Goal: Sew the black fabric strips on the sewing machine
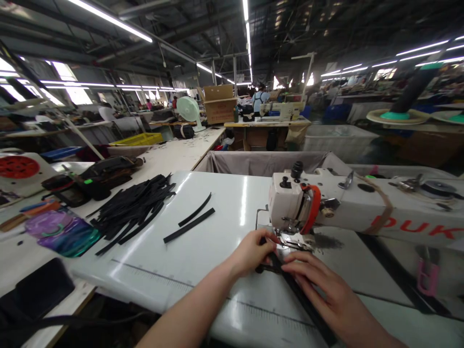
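Observation:
A long black fabric strip (302, 299) runs from the sewing machine's (288, 205) presser foot (295, 241) toward me, over the table's near edge. My left hand (255, 251) is closed, with thumb and fingers pinching the strip's far end just left of the foot. To the right, my right hand (319, 278) is closed on the strip's right edge a little nearer to me, its fingers fairly straight. The part of the strip under the foot is hidden by my fingers and the metal parts. Two short black strips (189, 225) lie apart on the white tabletop (224, 203).
A heap of black strips (136, 210) lies at the left, beside a purple and teal pouch (61, 232) and a dark jar (67, 188). Pink-handled snips (427, 278) rest at the right. Beyond the table stands a grey cloth-lined bin (253, 163). A person (260, 99) is farther back.

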`<state>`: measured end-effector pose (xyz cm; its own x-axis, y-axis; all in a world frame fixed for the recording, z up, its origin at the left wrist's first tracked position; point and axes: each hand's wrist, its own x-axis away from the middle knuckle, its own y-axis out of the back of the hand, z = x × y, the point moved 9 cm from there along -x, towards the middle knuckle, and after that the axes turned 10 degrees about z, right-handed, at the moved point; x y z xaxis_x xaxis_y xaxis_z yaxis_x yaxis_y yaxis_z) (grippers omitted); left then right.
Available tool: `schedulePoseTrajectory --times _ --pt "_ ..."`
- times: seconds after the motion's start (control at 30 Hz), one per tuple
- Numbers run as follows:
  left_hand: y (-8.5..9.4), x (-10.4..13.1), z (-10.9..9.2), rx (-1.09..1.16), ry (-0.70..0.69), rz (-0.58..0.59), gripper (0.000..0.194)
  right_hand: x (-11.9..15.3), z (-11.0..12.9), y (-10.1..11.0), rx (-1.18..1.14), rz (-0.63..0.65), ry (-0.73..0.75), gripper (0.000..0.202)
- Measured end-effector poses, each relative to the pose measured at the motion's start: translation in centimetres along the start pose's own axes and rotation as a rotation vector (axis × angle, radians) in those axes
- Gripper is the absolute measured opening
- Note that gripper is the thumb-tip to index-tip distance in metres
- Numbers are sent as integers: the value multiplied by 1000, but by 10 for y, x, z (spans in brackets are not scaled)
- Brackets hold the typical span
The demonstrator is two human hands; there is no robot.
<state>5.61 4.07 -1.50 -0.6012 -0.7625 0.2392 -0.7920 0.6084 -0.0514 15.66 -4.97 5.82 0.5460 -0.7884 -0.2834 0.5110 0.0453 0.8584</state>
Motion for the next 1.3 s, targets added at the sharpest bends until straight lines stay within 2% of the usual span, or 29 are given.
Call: schedulePoseTrajectory --times 0.1,0.17,0.23,0.3,0.37,0.47,0.63,0.77,1.1,1.3 --pt "23 -5 -3 -192 -29 -129 13 -9 7 -11 115 69 230 40" --pt "31 -3 -15 -412 -117 -256 20 -7 3 -18 261 23 267 43" --pt "29 5 -31 -698 -204 -379 24 -2 0 -25 402 -42 249 43" --pt "17 10 -38 -951 -233 -385 14 1 -1 -32 494 -80 219 42" --pt "2 11 -36 -1087 -253 -278 5 1 -1 -37 546 -91 196 43" --pt "-13 13 -33 -1113 -337 -144 11 -3 -1 -41 579 -100 167 44" --pt "-14 8 -32 -1122 -449 -108 13 -7 -2 -41 584 -102 166 43" --pt "-16 5 -28 -1155 -438 -61 13 -2 2 -40 577 -95 235 40" --pt "-20 9 -25 -1130 -379 -109 19 -1 3 -38 522 -90 239 41" --pt "-21 7 -29 -1148 -358 -128 19 -4 -9 -42 500 -78 166 40"
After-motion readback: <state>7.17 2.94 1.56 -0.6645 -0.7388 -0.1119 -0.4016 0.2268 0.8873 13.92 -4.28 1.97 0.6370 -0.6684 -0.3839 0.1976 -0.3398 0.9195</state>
